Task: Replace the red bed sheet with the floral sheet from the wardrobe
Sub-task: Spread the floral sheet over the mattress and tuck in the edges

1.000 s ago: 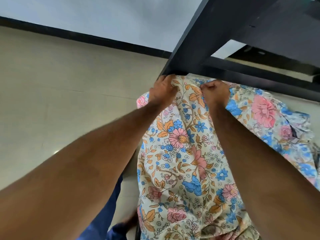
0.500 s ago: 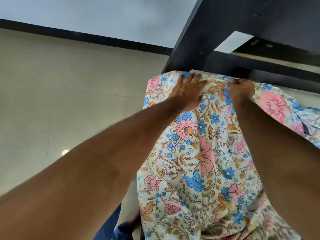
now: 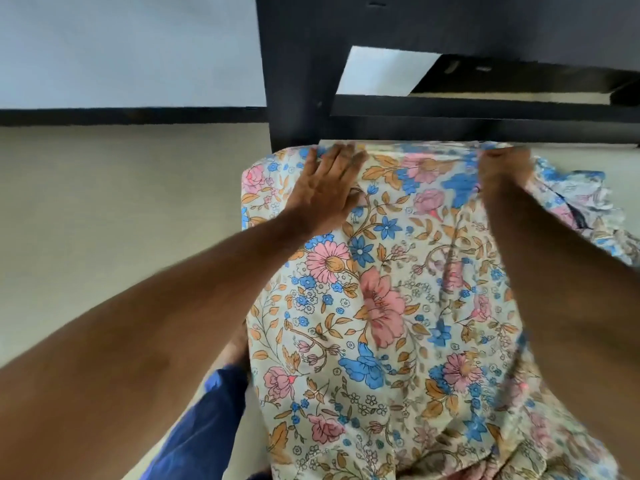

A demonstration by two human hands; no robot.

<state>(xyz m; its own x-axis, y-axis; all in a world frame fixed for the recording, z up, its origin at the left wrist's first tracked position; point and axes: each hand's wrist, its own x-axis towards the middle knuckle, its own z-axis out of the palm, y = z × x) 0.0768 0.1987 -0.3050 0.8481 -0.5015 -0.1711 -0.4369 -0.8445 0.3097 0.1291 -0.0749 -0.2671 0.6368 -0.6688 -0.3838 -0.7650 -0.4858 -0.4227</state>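
- floral sheet [image 3: 381, 306] is draped over the mattress at the bed corner, far edge lying right along the dark bed frame [image 3: 450, 129]. No red sheet visible from here.
- left hand [image 3: 329, 188]: fingers straight and spread, palm flat on the sheet at the near-left corner, fingertips at the seam where the sheet meets the frame. Pressing, not gripping.
- right hand [image 3: 504, 171]: knuckles up, fingers curled under at the sheet's far edge, looks like it pinches the hem. Fingertips themselves are hidden, so the grip is a read, not certain.
- key relation: the sheet edge runs left-right along the frame, directly ahead of both hands. Both are on that line, left one at the corner, right one further along towards the middle of the bed.
- fabric right of the right hand is bunched and rumpled [image 3: 581, 199], not yet pulled flat or tucked. Fabric between the hands looks fairly taut.
- judgement: step in hand is tucking/smoothing the head-end edge into the gap at the frame. Left corner looks close to seated; slack sits to the right.
- next move likely needs the right hand to work along the edge to the right while the left hand pins the corner. Right hand is the nearer one to the loose part.
- risk: pulling right without pinning could drag the left corner off the mattress.
- floor [image 3: 121, 202] to the left is pale; a blue trouser leg [image 3: 194, 427] shows at the bottom.
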